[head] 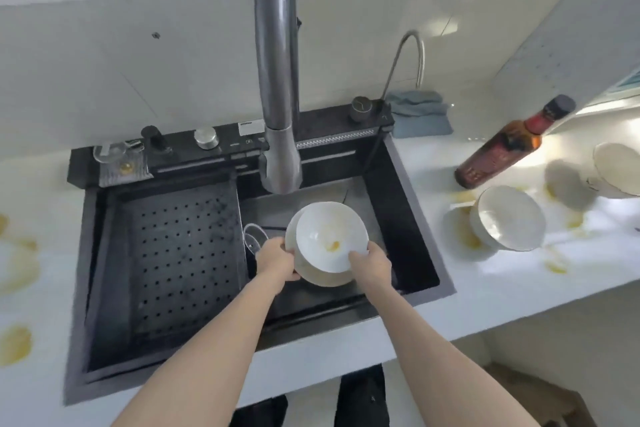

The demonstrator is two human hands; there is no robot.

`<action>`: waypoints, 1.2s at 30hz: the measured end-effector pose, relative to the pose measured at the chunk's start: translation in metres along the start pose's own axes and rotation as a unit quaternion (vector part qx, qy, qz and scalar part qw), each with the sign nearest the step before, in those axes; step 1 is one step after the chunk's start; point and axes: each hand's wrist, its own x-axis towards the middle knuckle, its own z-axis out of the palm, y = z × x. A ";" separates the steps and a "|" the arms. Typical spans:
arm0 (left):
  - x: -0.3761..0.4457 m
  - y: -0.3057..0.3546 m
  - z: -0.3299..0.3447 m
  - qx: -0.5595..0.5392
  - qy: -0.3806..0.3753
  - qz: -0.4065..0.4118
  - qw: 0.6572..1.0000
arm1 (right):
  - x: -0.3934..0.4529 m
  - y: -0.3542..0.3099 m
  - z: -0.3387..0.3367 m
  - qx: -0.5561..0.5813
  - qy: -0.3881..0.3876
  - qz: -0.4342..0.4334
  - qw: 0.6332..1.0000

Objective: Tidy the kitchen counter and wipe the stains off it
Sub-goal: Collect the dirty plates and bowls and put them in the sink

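Observation:
Over the black sink [412, 218], both my hands hold a stack of white dishes: a white bowl [329, 236] smeared with yellow sauce sits on a white plate [318, 276]. My left hand [277, 258] grips the stack's left edge, and my right hand [370, 265] grips its right edge. A clear glass [254, 239] lies in the sink just left of the stack. The white counter [519, 274] to the right carries yellow stains [467, 236] and more white bowls [509, 218]. Further yellow stains [15, 343] mark the counter on the left.
A tall grey tap [277, 80] rises over the sink. A perforated black drain tray [176, 253] fills the sink's left half. A dark sauce bottle [502, 146] stands on the right counter, a blue cloth [419, 111] lies behind the sink, and another white dish [616, 166] sits far right.

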 end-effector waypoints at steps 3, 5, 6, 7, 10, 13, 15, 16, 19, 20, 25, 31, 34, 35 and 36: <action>0.026 -0.015 0.029 -0.026 0.020 -0.053 0.998 | 0.044 0.012 -0.001 -0.048 -0.049 0.000 0.998; 0.040 -0.025 0.042 -0.046 0.039 -0.084 0.995 | 0.067 0.020 0.002 -0.071 -0.073 -0.009 0.995; 0.047 -0.030 0.048 -0.051 0.049 -0.098 0.993 | 0.077 0.024 0.004 -0.071 -0.083 -0.011 0.994; 0.054 -0.033 0.055 -0.055 0.060 -0.110 0.991 | 0.087 0.026 0.006 -0.075 -0.092 -0.014 0.993; 0.071 -0.040 0.068 -0.066 0.082 -0.121 0.987 | 0.111 0.032 0.014 -0.085 -0.110 -0.021 0.990; 0.082 -0.045 0.074 -0.082 0.100 -0.132 0.983 | 0.123 0.036 0.023 -0.097 -0.109 -0.033 0.989; 0.090 -0.049 0.076 -0.097 0.108 -0.136 0.980 | 0.129 0.039 0.027 -0.095 -0.105 -0.042 0.989; 0.093 -0.052 0.077 -0.099 0.112 -0.138 0.979 | 0.132 0.040 0.029 -0.095 -0.105 -0.043 0.989; 0.098 -0.060 0.081 -0.100 0.114 -0.144 0.978 | 0.139 0.043 0.032 -0.105 -0.104 -0.032 0.989; 0.100 -0.063 0.082 -0.101 0.113 -0.147 0.977 | 0.141 0.045 0.033 -0.111 -0.102 -0.033 0.988; 0.113 -0.076 0.084 -0.097 0.121 -0.154 0.976 | 0.145 0.047 0.040 -0.126 -0.091 -0.031 0.987; 0.096 -0.051 0.076 -0.043 0.094 -0.177 0.979 | 0.136 0.036 0.039 -0.185 -0.102 -0.016 0.977; 0.074 -0.031 0.062 -0.044 0.070 -0.160 0.984 | 0.116 0.020 0.021 -0.185 -0.097 -0.030 0.978; 0.069 -0.024 0.057 -0.035 0.076 -0.138 0.987 | 0.110 0.013 0.016 -0.174 -0.098 -0.041 0.979; 0.059 -0.013 0.052 -0.024 0.081 -0.109 0.990 | 0.101 0.004 0.007 -0.157 -0.098 -0.058 0.981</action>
